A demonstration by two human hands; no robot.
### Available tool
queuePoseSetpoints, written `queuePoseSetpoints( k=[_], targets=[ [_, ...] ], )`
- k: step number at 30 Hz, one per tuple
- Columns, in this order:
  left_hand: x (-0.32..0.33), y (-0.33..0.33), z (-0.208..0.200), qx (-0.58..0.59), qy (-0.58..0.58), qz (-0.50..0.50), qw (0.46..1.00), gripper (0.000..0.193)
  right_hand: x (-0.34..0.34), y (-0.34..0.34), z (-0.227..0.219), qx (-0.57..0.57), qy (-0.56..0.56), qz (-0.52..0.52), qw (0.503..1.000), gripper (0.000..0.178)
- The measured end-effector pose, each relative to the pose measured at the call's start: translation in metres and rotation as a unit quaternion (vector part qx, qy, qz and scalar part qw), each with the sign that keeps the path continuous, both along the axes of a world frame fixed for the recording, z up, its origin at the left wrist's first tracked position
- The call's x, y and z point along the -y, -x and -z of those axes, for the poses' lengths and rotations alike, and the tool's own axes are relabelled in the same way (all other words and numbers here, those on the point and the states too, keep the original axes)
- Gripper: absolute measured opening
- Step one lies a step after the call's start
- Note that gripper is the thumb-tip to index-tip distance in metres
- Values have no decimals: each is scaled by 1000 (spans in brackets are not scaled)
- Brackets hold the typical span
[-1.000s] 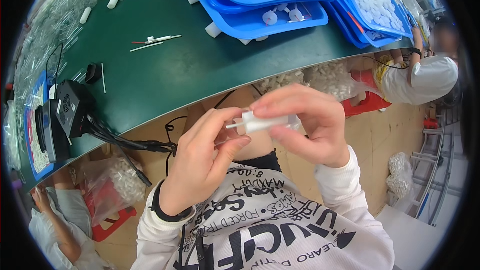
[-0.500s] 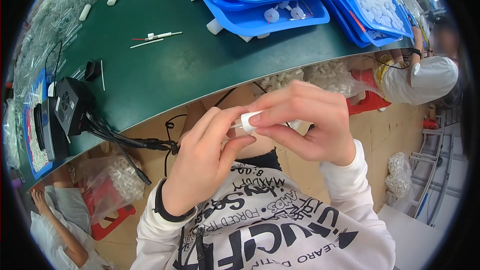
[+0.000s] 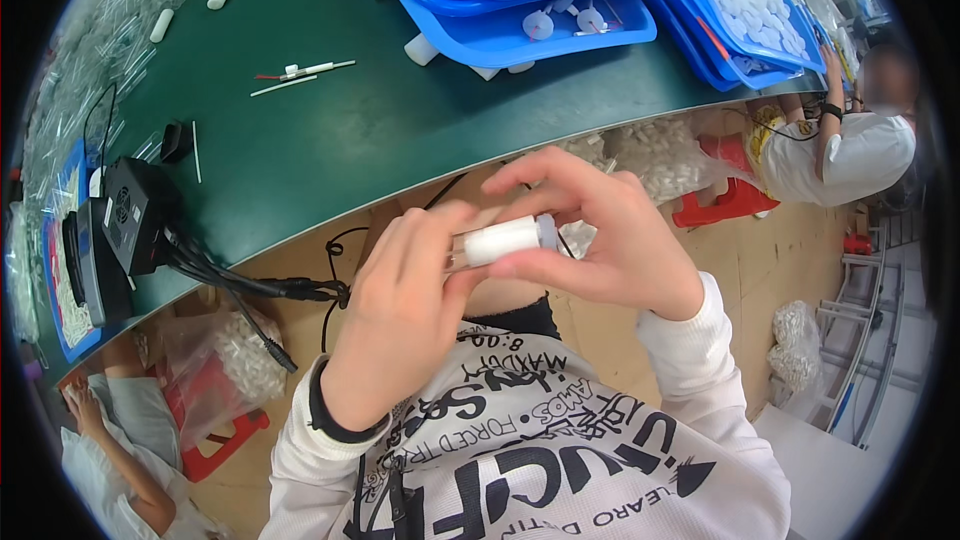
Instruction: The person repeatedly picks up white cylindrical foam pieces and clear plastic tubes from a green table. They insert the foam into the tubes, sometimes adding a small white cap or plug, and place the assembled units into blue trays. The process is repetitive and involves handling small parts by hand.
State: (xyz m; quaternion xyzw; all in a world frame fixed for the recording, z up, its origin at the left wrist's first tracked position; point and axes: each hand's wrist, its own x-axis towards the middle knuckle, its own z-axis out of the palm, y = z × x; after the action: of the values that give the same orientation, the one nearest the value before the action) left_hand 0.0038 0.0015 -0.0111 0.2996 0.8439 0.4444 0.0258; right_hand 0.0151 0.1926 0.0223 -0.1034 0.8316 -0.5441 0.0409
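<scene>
In front of my body, above my lap, a white cylinder [image 3: 502, 240] lies nearly level between my hands. A greyish, see-through end piece [image 3: 546, 232] sits at its right end, and part of a clear tube [image 3: 458, 252] shows at its left end. My left hand [image 3: 405, 285] is closed round the tube and the cylinder's left end; its fingertips are partly hidden and slightly blurred. My right hand [image 3: 610, 240] has its thumb along the cylinder's lower side and fingers over the upper side, with the index finger lifted away.
A green table [image 3: 330, 150] curves across ahead, bearing stacked blue trays [image 3: 560, 48], a thin white rod assembly [image 3: 305, 71] and a black device [image 3: 140, 210] with cables. Clear tubes pile up at the left. Co-workers sit at the far right and lower left, near bags of white parts [image 3: 665, 160].
The white cylinder now shows at greater length, with its greyish end exposed. My right hand has opened from a tight pinch, lifting its index finger. The left hand stays round the tube.
</scene>
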Motion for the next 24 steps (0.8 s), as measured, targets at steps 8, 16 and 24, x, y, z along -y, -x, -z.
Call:
queuePoseSetpoints(
  k=[8,16,24],
  targets=[
    [6,-4,-2,74,-100,-3,992,26,-4,-21,17,44,149,62,986,25],
    [20,-10,-4,33,-89,-24,995,37,8,-28,23,30,210,35,977,33],
    [19,-17,-5,-10,-85,1,996,40,5,-22,18,-9,79,-9,997,20]
  ],
)
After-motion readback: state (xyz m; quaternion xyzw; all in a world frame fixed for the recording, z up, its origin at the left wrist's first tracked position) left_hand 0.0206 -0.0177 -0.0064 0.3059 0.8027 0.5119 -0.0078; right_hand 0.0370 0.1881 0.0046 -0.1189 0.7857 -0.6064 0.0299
